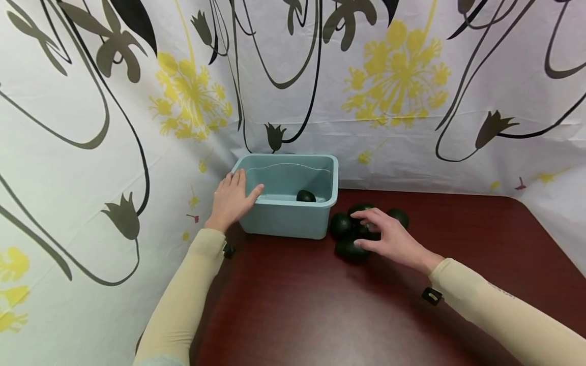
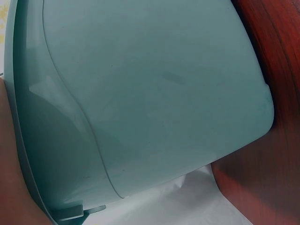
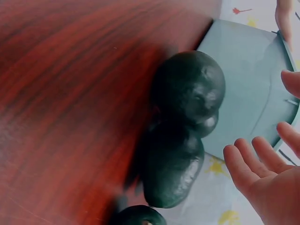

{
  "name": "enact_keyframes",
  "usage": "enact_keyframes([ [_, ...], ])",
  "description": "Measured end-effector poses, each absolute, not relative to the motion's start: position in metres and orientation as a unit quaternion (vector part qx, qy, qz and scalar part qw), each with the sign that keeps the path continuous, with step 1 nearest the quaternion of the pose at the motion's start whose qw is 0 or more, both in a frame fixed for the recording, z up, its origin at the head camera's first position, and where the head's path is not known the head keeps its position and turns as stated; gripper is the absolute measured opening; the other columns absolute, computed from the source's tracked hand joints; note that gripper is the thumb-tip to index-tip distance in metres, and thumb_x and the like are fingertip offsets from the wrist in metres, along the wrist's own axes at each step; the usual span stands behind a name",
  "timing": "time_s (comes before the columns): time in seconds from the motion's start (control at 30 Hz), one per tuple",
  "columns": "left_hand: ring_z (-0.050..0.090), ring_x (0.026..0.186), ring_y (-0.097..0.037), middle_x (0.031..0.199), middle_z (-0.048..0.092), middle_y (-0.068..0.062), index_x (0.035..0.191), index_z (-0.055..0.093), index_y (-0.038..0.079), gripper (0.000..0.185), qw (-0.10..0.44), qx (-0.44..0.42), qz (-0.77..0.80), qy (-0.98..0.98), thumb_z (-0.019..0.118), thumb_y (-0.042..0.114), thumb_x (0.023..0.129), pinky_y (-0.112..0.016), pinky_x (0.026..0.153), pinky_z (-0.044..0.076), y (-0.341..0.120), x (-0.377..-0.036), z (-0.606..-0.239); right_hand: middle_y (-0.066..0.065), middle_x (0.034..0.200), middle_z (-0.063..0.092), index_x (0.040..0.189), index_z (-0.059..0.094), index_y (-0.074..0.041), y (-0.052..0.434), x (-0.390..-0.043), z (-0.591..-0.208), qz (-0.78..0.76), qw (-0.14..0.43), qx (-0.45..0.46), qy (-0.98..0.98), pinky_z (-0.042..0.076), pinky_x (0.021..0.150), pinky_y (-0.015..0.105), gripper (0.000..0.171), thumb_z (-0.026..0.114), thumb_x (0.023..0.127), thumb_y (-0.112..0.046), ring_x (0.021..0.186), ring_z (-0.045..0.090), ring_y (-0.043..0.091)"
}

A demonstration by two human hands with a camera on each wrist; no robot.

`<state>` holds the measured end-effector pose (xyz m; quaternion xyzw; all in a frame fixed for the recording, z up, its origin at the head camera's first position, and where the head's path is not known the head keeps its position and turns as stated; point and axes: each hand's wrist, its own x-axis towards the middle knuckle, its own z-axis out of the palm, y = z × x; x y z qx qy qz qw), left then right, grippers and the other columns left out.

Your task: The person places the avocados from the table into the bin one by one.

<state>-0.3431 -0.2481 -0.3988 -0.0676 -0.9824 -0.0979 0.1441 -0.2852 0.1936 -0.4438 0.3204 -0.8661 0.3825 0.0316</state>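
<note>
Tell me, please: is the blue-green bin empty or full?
Neither: the bin shows one dark avocado inside, with free space above it. Part of the floor is hidden, so I cannot tell whether more lie there.

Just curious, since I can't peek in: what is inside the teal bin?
One dark avocado in the bin; its front wall hides the fruit's underside and anything low behind.

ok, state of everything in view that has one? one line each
Bin: upright, open-topped, one dark fruit visible inside
Fruit in bin: lying low inside, whole as far as visible
Fruits on table: clustered beside the bin, not yet inside
Left hand: resting on bin rim
Right hand: at the cluster, fingers spread, holding nothing
Sleeves: down to the wrists
</note>
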Motion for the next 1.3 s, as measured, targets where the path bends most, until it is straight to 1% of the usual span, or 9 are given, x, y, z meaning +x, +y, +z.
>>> enact_keyframes([
  [0.1,0.020,0.149,-0.039,0.162,0.027,-0.020,0.160,0.019,0.000,0.107,0.145,-0.068,-0.097,-0.982,0.017,0.083,0.092,-0.050,0.121,0.016,-0.249,-0.343,-0.399,-0.007,0.138,0.051,0.142,0.054,-0.023,0.194,-0.285,-0.449,0.383,0.022,0.321,-0.866,0.053,0.096,0.044,0.063,0.079,0.088,-0.041,0.120,0.058,0.024],
  [0.17,0.020,0.149,-0.039,0.162,0.026,-0.020,0.160,0.018,0.000,0.107,0.145,-0.068,-0.097,-0.982,0.017,0.083,0.092,-0.050,0.122,0.016,-0.249,-0.344,-0.398,-0.007,0.138,0.051,0.142,0.054,-0.021,0.195,-0.285,-0.453,0.379,0.021,0.322,-0.867,0.053,0.095,0.044,0.063,0.079,0.088,-0.040,0.120,0.058,0.026],
  [0.43,0.021,0.149,-0.039,0.162,0.027,-0.020,0.160,0.019,0.000,0.107,0.151,-0.069,-0.097,-0.981,0.017,0.083,0.092,-0.050,0.121,0.017,-0.250,-0.345,-0.399,-0.005,0.134,0.055,0.139,0.057,-0.020,0.194,-0.282,-0.470,0.364,0.023,0.330,-0.871,0.054,0.091,0.049,0.061,0.081,0.086,-0.039,0.116,0.059,0.024],
  [0.63,0.021,0.149,-0.039,0.162,0.027,-0.020,0.160,0.020,0.000,0.107,0.154,-0.070,-0.099,-0.981,0.018,0.083,0.092,-0.050,0.121,0.016,-0.249,-0.345,-0.401,0.000,0.131,0.058,0.138,0.059,-0.017,0.193,-0.280,-0.478,0.343,0.026,0.337,-0.877,0.053,0.089,0.047,0.061,0.082,0.086,-0.039,0.115,0.058,0.022],
  [0.8,0.022,0.149,-0.039,0.161,0.028,-0.020,0.159,0.023,-0.001,0.107,0.158,-0.071,-0.100,-0.980,0.019,0.082,0.092,-0.050,0.121,0.017,-0.249,-0.346,-0.400,-0.004,0.129,0.058,0.137,0.061,-0.019,0.192,-0.279,-0.483,0.320,0.026,0.330,-0.888,0.051,0.093,0.045,0.060,0.084,0.084,-0.036,0.117,0.058,0.018],
  [0.93,0.021,0.149,-0.039,0.162,0.028,-0.020,0.159,0.022,-0.001,0.107,0.155,-0.071,-0.099,-0.980,0.018,0.082,0.092,-0.050,0.121,0.017,-0.249,-0.346,-0.400,-0.006,0.130,0.057,0.136,0.061,-0.021,0.190,-0.277,-0.488,0.310,0.019,0.322,-0.894,0.050,0.095,0.045,0.062,0.086,0.082,-0.033,0.118,0.057,0.016],
  [1.17,0.020,0.150,-0.038,0.162,0.027,-0.019,0.160,0.021,0.000,0.106,0.152,-0.071,-0.101,-0.981,0.018,0.082,0.092,-0.050,0.121,0.016,-0.250,-0.346,-0.401,-0.006,0.133,0.057,0.138,0.060,-0.018,0.189,-0.278,-0.495,0.299,0.012,0.330,-0.895,0.050,0.095,0.043,0.068,0.089,0.077,-0.027,0.119,0.056,0.014],
  [1.3,0.020,0.150,-0.039,0.163,0.026,-0.019,0.160,0.020,0.000,0.106,0.149,-0.070,-0.103,-0.981,0.017,0.082,0.092,-0.050,0.121,0.015,-0.250,-0.345,-0.401,-0.006,0.134,0.056,0.140,0.059,-0.019,0.188,-0.278,-0.496,0.296,0.007,0.329,-0.897,0.051,0.093,0.043,0.071,0.090,0.077,-0.027,0.117,0.056,0.015],
])
